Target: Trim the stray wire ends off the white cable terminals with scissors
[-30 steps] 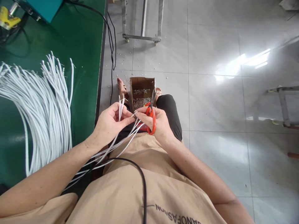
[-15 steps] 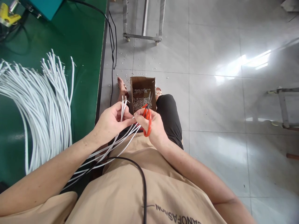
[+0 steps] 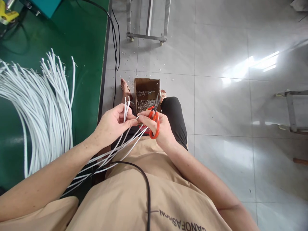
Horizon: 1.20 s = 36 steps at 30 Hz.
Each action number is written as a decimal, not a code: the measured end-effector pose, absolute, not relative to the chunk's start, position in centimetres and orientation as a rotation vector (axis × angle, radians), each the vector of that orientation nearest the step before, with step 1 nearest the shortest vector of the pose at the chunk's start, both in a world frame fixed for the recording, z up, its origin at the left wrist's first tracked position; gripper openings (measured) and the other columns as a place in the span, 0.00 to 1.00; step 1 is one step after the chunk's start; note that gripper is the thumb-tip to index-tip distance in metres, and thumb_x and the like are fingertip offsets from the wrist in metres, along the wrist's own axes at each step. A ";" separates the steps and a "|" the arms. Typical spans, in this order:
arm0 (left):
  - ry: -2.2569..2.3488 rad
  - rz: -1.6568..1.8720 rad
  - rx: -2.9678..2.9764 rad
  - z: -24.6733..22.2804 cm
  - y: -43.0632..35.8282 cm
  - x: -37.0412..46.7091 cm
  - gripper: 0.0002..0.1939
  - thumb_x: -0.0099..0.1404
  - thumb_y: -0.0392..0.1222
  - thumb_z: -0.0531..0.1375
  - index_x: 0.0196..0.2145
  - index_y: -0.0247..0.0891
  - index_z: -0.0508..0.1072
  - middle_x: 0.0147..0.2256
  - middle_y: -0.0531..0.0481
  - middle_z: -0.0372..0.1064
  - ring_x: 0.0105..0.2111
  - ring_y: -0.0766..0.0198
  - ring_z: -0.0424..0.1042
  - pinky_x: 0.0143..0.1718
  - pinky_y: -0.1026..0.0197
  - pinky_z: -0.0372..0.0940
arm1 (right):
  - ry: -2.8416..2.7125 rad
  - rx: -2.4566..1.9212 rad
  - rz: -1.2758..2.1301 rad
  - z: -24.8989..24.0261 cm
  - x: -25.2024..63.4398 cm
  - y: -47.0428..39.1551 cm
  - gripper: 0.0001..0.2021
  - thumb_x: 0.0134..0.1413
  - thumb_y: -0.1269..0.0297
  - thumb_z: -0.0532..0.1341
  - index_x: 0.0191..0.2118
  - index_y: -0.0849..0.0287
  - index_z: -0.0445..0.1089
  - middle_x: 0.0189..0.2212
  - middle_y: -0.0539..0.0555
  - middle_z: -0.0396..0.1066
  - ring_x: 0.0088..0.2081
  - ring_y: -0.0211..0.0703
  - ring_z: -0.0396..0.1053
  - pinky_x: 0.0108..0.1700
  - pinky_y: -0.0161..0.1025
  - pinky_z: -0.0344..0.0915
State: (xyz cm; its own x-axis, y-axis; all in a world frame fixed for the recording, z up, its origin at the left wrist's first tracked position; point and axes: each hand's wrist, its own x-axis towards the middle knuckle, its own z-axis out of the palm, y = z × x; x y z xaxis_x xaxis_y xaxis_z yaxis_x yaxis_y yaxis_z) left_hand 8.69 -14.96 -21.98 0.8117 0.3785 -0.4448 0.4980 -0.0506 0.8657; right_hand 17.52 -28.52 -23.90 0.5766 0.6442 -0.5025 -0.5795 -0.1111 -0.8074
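"ANOFASHION" lettering (image 3: 183,221), upside down, tan garment (image 3: 115,202)

1. Teal box (image 3: 45,8) on the far part of the green counter (image 3: 90,48).
2. Yellow object (image 3: 7,15), partly cropped, also on the counter.
3. Black cords (image 3: 115,48) beside the counter's right edge.
4. Wheeled metal frame (image 3: 148,37) right of the counter.

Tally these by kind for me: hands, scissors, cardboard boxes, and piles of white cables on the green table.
Hands: 2 (left hand, right hand)
Scissors: 1
Cardboard box: 1
Pile of white cables: 1, overlapping too much to count singly
Total: 5
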 end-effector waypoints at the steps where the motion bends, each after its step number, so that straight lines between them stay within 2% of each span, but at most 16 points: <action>1: 0.691 -0.118 1.647 -21.9 -15.0 8.7 0.13 0.55 0.44 0.65 0.31 0.38 0.64 0.31 0.52 0.72 0.32 0.65 0.74 0.38 0.61 0.69 | -0.061 -1.319 1.042 -23.9 17.5 -28.5 0.08 0.44 0.62 0.65 0.30 0.60 0.75 0.26 0.49 0.72 0.28 0.35 0.68 0.37 0.36 0.67; 6: 0.697 -0.110 1.559 -21.8 -15.1 8.7 0.12 0.55 0.43 0.65 0.30 0.38 0.64 0.30 0.52 0.72 0.33 0.64 0.75 0.41 0.59 0.70 | -0.037 -1.318 1.073 -23.7 17.5 -28.5 0.10 0.42 0.61 0.67 0.33 0.60 0.75 0.26 0.50 0.73 0.30 0.37 0.70 0.36 0.36 0.68; 15: 0.714 -0.123 1.596 -21.9 -15.2 8.8 0.14 0.53 0.44 0.66 0.31 0.38 0.63 0.30 0.52 0.73 0.31 0.64 0.75 0.39 0.60 0.70 | -0.049 -1.360 1.046 -24.4 17.4 -28.5 0.10 0.43 0.60 0.66 0.31 0.60 0.73 0.26 0.50 0.72 0.29 0.36 0.68 0.34 0.35 0.66; 19: 0.762 -0.027 1.786 -21.8 -15.5 8.7 0.16 0.51 0.44 0.66 0.31 0.38 0.63 0.29 0.52 0.74 0.29 0.65 0.73 0.35 0.61 0.67 | 0.006 -1.344 1.046 -24.4 16.8 -28.5 0.09 0.44 0.59 0.65 0.26 0.60 0.70 0.22 0.47 0.66 0.25 0.33 0.62 0.30 0.33 0.61; 23: 0.828 0.022 2.018 -21.7 -15.3 8.7 0.12 0.53 0.44 0.65 0.30 0.39 0.65 0.29 0.52 0.73 0.28 0.66 0.71 0.33 0.64 0.64 | -0.024 -1.334 1.018 -23.3 15.7 -28.6 0.09 0.42 0.60 0.65 0.25 0.60 0.68 0.19 0.45 0.61 0.24 0.31 0.57 0.29 0.32 0.57; 27: 0.834 0.025 1.919 -22.1 -14.8 8.7 0.13 0.52 0.44 0.65 0.31 0.39 0.65 0.30 0.52 0.73 0.29 0.65 0.71 0.33 0.63 0.65 | -0.057 -1.414 0.900 -22.8 16.0 -28.6 0.12 0.43 0.57 0.65 0.23 0.60 0.66 0.20 0.46 0.62 0.24 0.32 0.58 0.30 0.33 0.59; 30: 0.819 0.026 1.846 -22.4 -14.8 8.7 0.15 0.51 0.44 0.66 0.31 0.39 0.65 0.29 0.52 0.73 0.29 0.65 0.71 0.35 0.62 0.66 | -0.033 -1.454 0.849 -23.4 17.0 -28.3 0.14 0.44 0.53 0.65 0.28 0.60 0.70 0.24 0.48 0.67 0.26 0.34 0.61 0.31 0.33 0.61; 33: 0.786 0.000 1.813 -22.3 -15.1 8.7 0.17 0.50 0.47 0.67 0.31 0.38 0.66 0.29 0.52 0.72 0.28 0.66 0.70 0.35 0.62 0.66 | -0.149 -1.452 0.965 -24.2 17.4 -28.0 0.13 0.43 0.55 0.66 0.31 0.60 0.73 0.25 0.48 0.68 0.26 0.34 0.62 0.32 0.34 0.62; 36: 0.729 -0.028 1.684 -22.0 -15.2 8.8 0.16 0.53 0.49 0.66 0.33 0.38 0.69 0.36 0.48 0.73 0.35 0.63 0.72 0.39 0.62 0.68 | -0.148 -1.480 0.847 -24.5 17.1 -28.0 0.11 0.44 0.57 0.65 0.30 0.60 0.71 0.25 0.48 0.67 0.26 0.34 0.62 0.32 0.34 0.62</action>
